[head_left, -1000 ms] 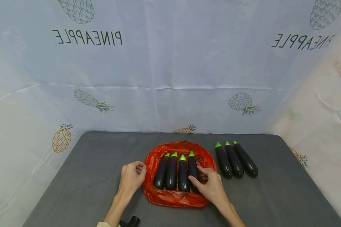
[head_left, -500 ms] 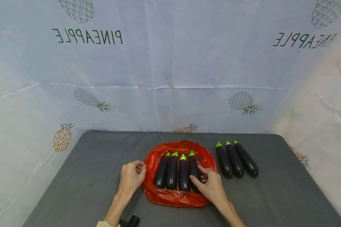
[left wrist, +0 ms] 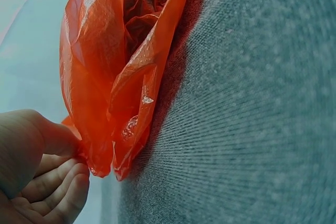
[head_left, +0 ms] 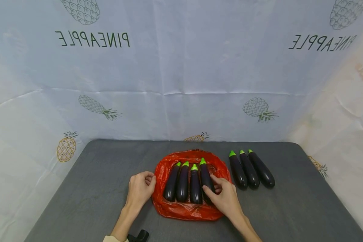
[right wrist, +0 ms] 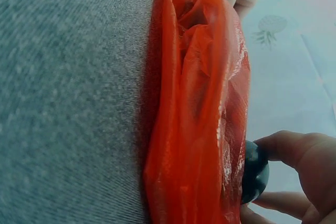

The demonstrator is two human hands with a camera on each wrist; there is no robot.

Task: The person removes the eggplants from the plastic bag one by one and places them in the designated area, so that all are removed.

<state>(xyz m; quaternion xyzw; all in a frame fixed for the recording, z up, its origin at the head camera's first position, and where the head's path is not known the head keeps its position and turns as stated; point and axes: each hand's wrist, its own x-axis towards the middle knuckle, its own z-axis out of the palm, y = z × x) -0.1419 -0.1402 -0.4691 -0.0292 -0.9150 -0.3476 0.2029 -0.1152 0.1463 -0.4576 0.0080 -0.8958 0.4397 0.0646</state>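
Observation:
A red plastic bag [head_left: 190,214] lies spread open on the grey table, its edge forming a raised ring. Several dark purple eggplants with green caps lie side by side inside it. My left hand [head_left: 140,188] pinches the bag's left edge between thumb and fingers, which the left wrist view shows close up at the red plastic [left wrist: 100,108]. With thumb and fingers on either side, my right hand [head_left: 225,198] grips the rightmost eggplant [head_left: 206,176] in the bag. In the right wrist view the rounded dark end of that eggplant [right wrist: 255,171] shows between thumb and fingers, beyond the bag's wall.
Three more eggplants [head_left: 250,169] lie next to each other on the table [head_left: 293,208], right of the bag. Behind the table hangs a pale cloth [head_left: 181,67] printed with pineapples. A black object [head_left: 140,236] shows by the left wrist at the bottom edge.
The rightmost eggplant in the bag has shifted slightly away from me, its cap tilting a little left, with my right hand on it. My left hand stays at the bag's edge.

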